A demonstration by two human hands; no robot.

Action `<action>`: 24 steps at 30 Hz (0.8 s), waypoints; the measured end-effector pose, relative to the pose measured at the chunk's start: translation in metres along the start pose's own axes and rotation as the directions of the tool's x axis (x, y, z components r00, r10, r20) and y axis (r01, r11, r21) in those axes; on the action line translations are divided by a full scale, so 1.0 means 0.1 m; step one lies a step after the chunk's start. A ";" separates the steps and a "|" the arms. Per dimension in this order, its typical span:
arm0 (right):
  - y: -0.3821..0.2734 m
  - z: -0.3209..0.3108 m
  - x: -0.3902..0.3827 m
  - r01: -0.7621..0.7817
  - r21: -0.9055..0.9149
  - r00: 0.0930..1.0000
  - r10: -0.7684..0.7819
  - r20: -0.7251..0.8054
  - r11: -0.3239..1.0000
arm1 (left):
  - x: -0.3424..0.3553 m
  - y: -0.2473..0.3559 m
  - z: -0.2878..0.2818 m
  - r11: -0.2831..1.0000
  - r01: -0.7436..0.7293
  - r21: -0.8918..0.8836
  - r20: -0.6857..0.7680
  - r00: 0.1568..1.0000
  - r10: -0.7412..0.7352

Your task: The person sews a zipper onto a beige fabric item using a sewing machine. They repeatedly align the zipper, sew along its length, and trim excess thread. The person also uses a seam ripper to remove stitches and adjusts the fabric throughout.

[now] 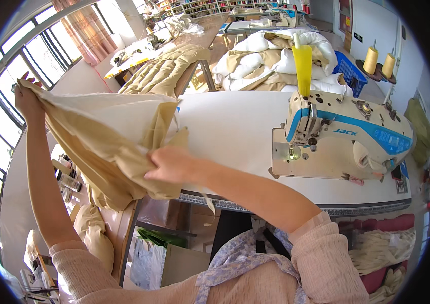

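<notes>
Both hands: I clamp one beige cloth piece (106, 134).
Left hand (26, 101): raised, pinching its corner.
Right hand (170, 164): gripping lower edge beside white sewing table (230, 131).

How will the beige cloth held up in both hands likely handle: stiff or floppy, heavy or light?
Likely floppy: the cloth sags and folds between the left hand and right hand. Probably light, since it is pinched only at its edges. It may snag or drag, as its lower part hangs near the table edge.

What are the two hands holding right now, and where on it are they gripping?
Both hold one beige fabric piece. The left hand pinches an upper corner, raised high to the left; the right hand grips its bunched edge near the white sewing table.
</notes>
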State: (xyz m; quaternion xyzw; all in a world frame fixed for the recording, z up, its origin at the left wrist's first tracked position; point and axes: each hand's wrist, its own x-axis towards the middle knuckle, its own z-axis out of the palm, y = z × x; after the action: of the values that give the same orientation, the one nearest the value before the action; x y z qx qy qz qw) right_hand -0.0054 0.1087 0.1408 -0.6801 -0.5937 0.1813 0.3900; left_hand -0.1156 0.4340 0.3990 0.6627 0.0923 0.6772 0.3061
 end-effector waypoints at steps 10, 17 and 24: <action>-0.48 0.10 -2.16 -0.183 0.811 0.983 0.111 0.146 0.556 | -1.42 0.45 2.45 0.576 -0.745 0.337 0.346 0.667 0.660; 0.61 0.62 -3.92 -0.511 0.769 0.542 0.839 -0.057 0.383 | -5.13 -0.48 2.82 0.773 -0.571 -0.275 0.819 0.282 0.500; 1.26 0.94 -3.63 -0.284 0.951 0.658 0.747 0.100 0.122 | -5.05 -0.29 2.82 0.899 -0.404 -0.170 0.949 0.180 0.260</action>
State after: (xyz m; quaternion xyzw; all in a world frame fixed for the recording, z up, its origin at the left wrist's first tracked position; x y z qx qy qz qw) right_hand -0.0715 -0.2046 -0.0910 -0.5222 -0.0020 0.4599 0.7182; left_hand 0.1290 0.1064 -0.0114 0.9539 -0.2169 0.1799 0.1037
